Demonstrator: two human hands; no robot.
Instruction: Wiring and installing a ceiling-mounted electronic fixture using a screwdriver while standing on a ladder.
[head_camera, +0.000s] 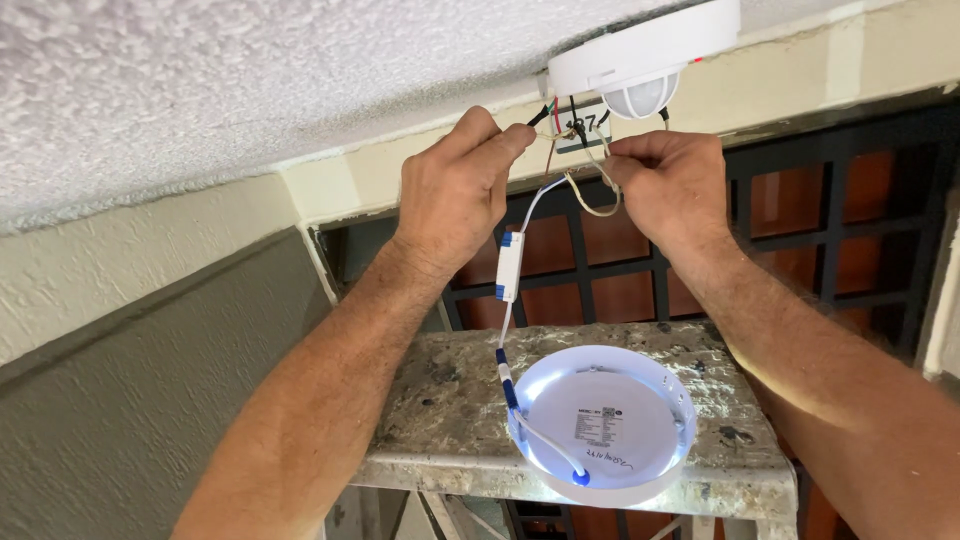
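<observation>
My left hand (455, 185) is raised toward the ceiling, its fingertips pinched on a bundle of thin wires (558, 128) that come out beside a white round sensor fixture (640, 60). My right hand (670, 185) is closed on the cream wires (590, 195) looping just below the same spot. From the wires a thin white lead hangs down to a small white driver box (510, 265) with blue ends. The lead runs on to a round white ceiling lamp (605, 425) lying face down on a ladder top.
The paint-spattered ladder top (450, 400) sits below my arms. A textured white ceiling (200, 90) is overhead, a cream beam (800, 70) runs behind the fixture, and a dark metal grille (850, 230) over reddish panels fills the background. A grey wall (150, 400) is at left.
</observation>
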